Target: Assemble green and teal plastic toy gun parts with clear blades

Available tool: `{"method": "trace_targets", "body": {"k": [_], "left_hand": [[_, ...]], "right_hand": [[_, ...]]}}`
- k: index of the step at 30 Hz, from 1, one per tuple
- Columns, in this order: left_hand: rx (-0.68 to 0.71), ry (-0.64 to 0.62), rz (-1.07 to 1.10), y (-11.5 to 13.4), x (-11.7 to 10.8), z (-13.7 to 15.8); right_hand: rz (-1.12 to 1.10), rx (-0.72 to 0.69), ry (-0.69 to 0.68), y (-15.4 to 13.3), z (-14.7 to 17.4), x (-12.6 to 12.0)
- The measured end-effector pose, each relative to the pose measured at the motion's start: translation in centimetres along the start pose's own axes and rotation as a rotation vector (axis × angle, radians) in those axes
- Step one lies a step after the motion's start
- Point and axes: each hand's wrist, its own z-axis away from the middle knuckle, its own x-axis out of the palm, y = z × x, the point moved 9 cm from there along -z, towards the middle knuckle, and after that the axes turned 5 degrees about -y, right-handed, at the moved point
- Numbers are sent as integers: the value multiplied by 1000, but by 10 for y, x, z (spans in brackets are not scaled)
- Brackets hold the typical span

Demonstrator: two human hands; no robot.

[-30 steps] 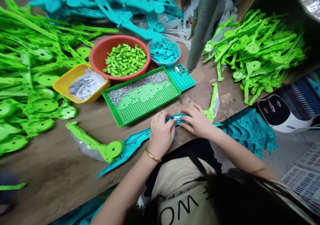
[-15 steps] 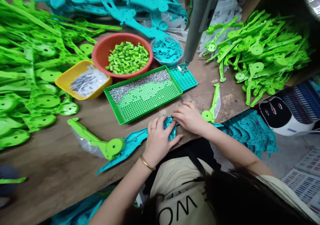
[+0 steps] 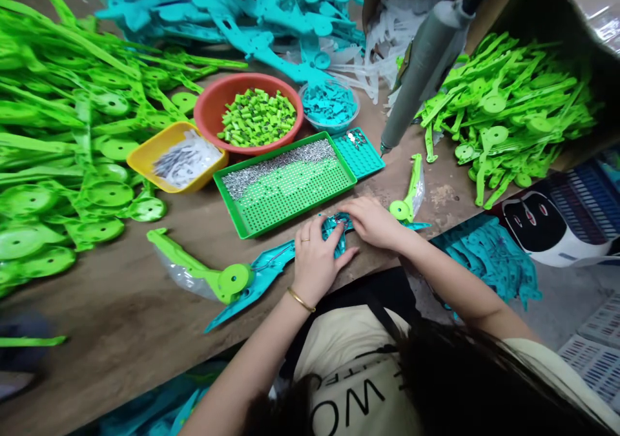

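On the bench in front of me lies a teal plastic winged toy part (image 3: 270, 266), with a thin wire along its left wing. A green arm with a round disc (image 3: 235, 280) sits on that wing, and another green arm (image 3: 413, 187) with clear film sits at the right end. My left hand (image 3: 314, 255) is closed over the teal middle section, fingers curled on it. At the same middle section, the bent fingers of my right hand (image 3: 371, 219) press together at its upper right edge. What those fingertips pinch, if anything, is hidden.
Beyond my hands is a green perforated tray (image 3: 285, 207) of small metal screws, beside a teal tray (image 3: 365, 155). A red bowl (image 3: 208, 116), yellow bin (image 3: 143, 158) and clear tub (image 3: 329, 126) hold small parts. An electric screwdriver (image 3: 421, 68) hangs at right. Green parts (image 3: 504, 113) are piled nearby.
The screwdriver has swung right, off the teal tray. Both hands stay at the toy's middle section, with slight finger shifts; the whole view has shifted slightly.
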Motion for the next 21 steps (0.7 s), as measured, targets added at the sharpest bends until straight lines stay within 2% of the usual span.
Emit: {"method": "trace_targets", "body": {"k": [3,6,10,14,16,18,20,21], "left_hand": [[3,7,42,1,-2,-4],[27,62,155,-1,-16,-3],[27,143,254,-15,-53,-8],[63,192,220,-38,-97,-42],[69,212,197,-61,-114,-74],[30,199,178,-99,-125,-115],[-103,184,120,-153,-132,-160],[-215,191,70,-184,-137,-181]], "right_hand": [[11,36,56,5,4,-6],[38,29,98,3,11,-9],[114,-15,169,-6,20,-13],[168,-83,205,-22,24,-20],[157,-123,226,-31,27,-27],[122,-160,264,-35,31,-36],[78,-190,324,-33,37,-47],[59,-201,365,-30,41,-54]]}}
